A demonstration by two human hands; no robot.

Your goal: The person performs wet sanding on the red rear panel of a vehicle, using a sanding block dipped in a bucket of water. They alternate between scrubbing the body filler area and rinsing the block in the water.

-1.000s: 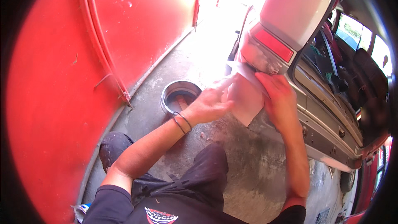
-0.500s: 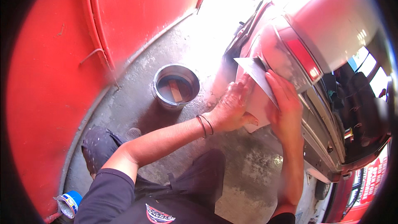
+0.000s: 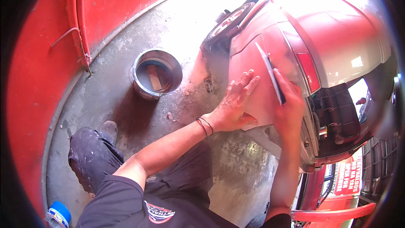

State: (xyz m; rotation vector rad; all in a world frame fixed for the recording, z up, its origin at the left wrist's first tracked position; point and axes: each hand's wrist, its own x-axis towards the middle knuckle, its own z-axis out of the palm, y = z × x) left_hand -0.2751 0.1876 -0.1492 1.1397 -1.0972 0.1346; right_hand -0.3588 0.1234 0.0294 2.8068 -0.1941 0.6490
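Observation:
My left hand (image 3: 236, 105) lies with spread fingers on the pale, pink-lit rear corner panel (image 3: 247, 65) of a car. In my right hand (image 3: 289, 105) is a thin sheet of sandpaper (image 3: 268, 71), pale on one face and dark along its edge. It is seen nearly edge-on, with its far end standing up past my fingers. The right hand is close to the panel's edge, below the red tail light (image 3: 309, 71). Whether the sheet touches the panel I cannot tell.
A bucket (image 3: 136, 76) of dark liquid, with a flat block (image 3: 154, 78) in it, stands on the concrete floor (image 3: 185, 101) to the left. A red wall (image 3: 38, 101) runs along the left. A blue tin (image 3: 60, 212) sits lower left; the car's wheel (image 3: 230, 22) is far.
The view has shifted, so the bucket sits further left and more of the wheel shows. The sheet has turned from showing its broad pale face to nearly edge-on. My left fingers have spread and come clear of it.

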